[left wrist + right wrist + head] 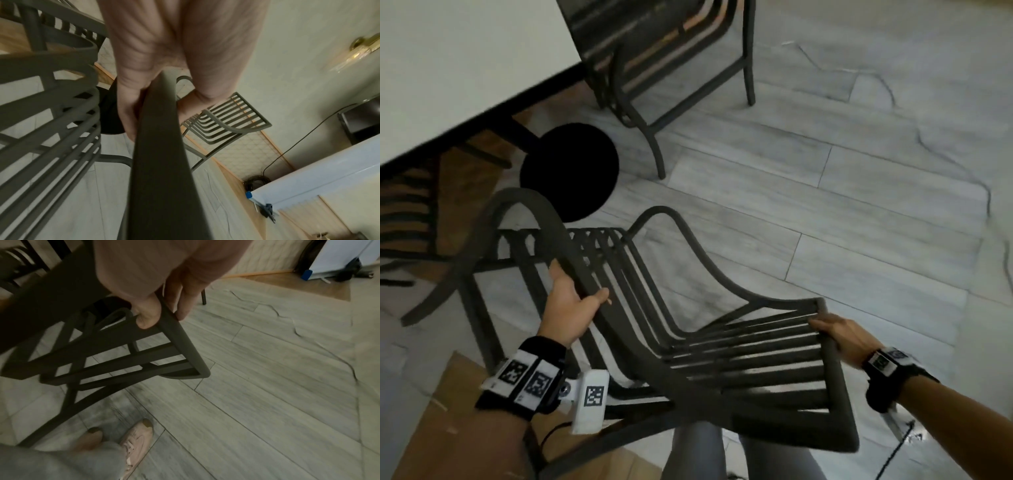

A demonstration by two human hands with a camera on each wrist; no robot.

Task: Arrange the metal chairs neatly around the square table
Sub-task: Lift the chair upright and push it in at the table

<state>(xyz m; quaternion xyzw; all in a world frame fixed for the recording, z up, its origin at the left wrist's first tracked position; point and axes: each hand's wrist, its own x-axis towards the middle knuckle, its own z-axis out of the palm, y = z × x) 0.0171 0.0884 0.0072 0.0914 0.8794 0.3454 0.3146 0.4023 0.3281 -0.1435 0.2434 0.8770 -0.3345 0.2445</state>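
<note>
A dark slatted metal chair [688, 342] is tilted in front of me, its back toward me. My left hand [573, 303] grips its left armrest rail [158, 146], fingers and thumb wrapped round the bar. My right hand [839, 337] grips the top rail of the chair back [183, 345], thumb on the inner side and fingers on the outer side. The white square table [455, 68] fills the upper left. A second metal chair [654, 61] stands at the table's far side, its seat partly under the top. A third chair [407, 219] shows under the table at left.
The black round table base [568, 171] sits on the floor just beyond the held chair. Grey plank flooring [859, 205] spreads to the right. Brown cardboard [448, 428] lies at lower left. My legs and pink shoes [137, 439] are directly below the chair back.
</note>
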